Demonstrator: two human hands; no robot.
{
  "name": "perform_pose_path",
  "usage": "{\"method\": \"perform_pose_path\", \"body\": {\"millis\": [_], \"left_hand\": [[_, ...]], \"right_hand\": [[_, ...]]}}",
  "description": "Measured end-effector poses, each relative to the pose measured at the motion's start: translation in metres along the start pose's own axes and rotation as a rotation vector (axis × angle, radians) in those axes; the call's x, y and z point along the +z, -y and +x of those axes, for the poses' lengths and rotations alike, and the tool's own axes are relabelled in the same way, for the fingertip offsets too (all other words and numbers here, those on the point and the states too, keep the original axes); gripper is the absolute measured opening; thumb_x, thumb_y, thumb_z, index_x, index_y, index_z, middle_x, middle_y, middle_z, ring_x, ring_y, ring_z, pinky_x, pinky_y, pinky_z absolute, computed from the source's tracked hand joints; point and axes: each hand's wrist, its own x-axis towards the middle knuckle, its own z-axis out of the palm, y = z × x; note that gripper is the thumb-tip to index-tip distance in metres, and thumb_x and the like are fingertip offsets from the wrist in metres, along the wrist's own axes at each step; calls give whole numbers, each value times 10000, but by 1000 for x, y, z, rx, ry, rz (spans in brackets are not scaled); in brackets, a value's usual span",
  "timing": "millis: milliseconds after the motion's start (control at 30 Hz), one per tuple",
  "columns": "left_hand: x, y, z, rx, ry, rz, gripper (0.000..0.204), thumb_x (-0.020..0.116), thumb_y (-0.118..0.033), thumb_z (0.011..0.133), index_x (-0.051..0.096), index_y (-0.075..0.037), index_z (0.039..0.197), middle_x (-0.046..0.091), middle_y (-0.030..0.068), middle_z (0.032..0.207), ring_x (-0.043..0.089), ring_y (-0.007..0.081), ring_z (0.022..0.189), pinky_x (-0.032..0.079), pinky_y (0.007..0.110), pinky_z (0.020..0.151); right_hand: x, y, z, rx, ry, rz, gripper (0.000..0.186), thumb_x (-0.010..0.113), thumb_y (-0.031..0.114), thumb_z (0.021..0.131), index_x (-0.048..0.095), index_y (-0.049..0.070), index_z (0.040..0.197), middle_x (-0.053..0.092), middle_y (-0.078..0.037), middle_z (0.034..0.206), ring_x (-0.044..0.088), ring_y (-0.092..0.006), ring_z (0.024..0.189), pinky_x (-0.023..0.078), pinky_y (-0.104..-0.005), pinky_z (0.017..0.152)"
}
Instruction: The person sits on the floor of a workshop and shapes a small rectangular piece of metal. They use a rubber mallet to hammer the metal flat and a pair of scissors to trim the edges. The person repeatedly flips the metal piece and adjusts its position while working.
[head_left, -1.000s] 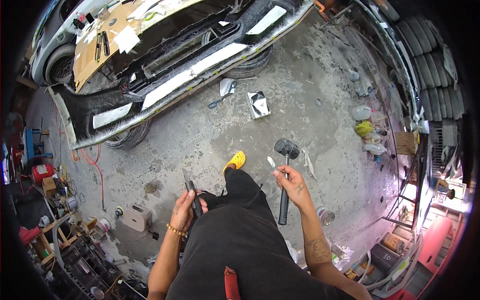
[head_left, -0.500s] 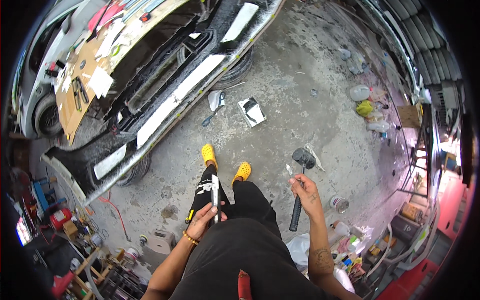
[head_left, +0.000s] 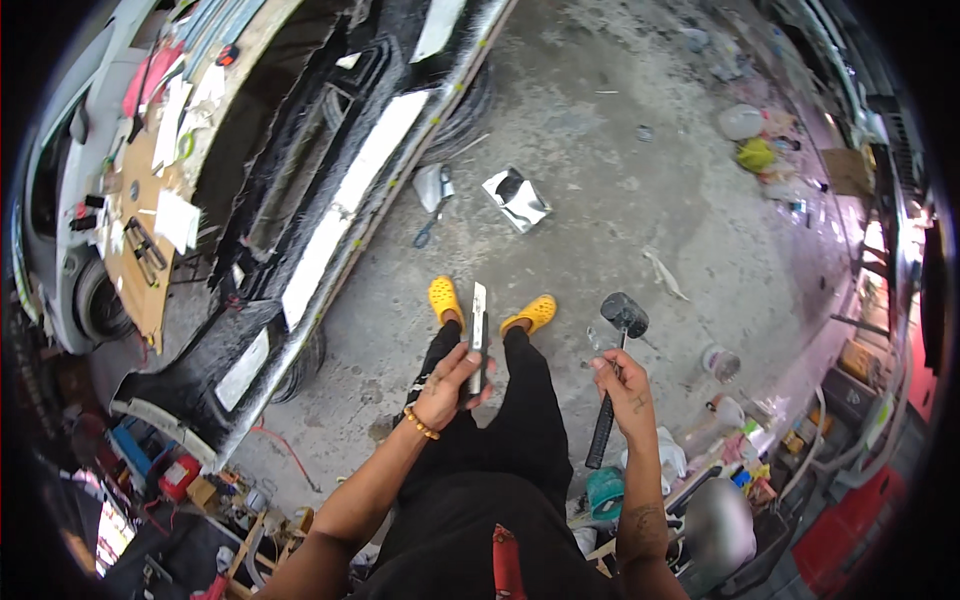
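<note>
Head view | left hand (head_left: 445, 385) raised at waist height, fingers wrapped around a metal strip (head_left: 478, 322) pointing up over the yellow shoes (head_left: 445, 298) | right hand (head_left: 618, 385) fisted on a black mallet (head_left: 612, 385), head up, above the concrete floor (head_left: 600, 200).

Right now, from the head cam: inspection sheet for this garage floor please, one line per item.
Surface: bare concrete floor, stained and dusty.
Job's things: flat metal blade tool in the left hand; black-headed mallet in the right hand.
Clutter: crumpled foil piece, small hand tool beside the bumper, bottles and rags along the right wall.
Hands: left hand shut on the blade tool; right hand shut on the mallet handle.
Cables: red cord on the floor at lower left.
Surroundings: black car bumper resting on tyres, cardboard sheet with papers, person's yellow clogs.
</note>
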Motion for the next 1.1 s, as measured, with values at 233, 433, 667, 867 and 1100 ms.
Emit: {"method": "perform_pose_path", "body": {"millis": [233,433,667,867,1100], "left_hand": [[-35,7,80,61,31,175,285,531,-334,1070,549,-56,1129,619,27,954,560,84,638,375,211,494],[-111,34,208,4,-124,385,390,532,-362,1056,687,-10,992,595,-5,663,509,75,488,330,214,453],[-255,64,350,-32,-38,603,319,555,-330,1052,684,-40,1027,619,-5,720,527,57,559,378,223,504],[-366,99,413,130,57,551,212,584,-186,1026,592,-65,1200,604,-13,828,532,61,711,428,225,656],[-476,155,445,203,37,171,332,563,-216,1031,555,3,1281,685,89,1007,604,107,748,489,250,642]], "right_hand": [[15,-26,83,-28,51,-34,168,673,192,985,633,34,945,493,66,670,411,-25,587,322,-230,536],[56,-99,191,-29,-27,17,158,657,183,1001,648,29,967,499,60,671,409,-22,577,329,-224,526],[152,-210,322,-32,-36,239,196,629,201,1024,648,6,1008,506,43,669,436,-44,553,351,-224,517],[221,-252,408,-7,130,143,195,644,207,1015,656,13,996,516,45,693,445,-34,583,338,-218,535],[270,-268,495,-172,326,-93,170,657,209,1006,648,40,1019,491,73,732,425,-18,662,329,-213,582]]}}
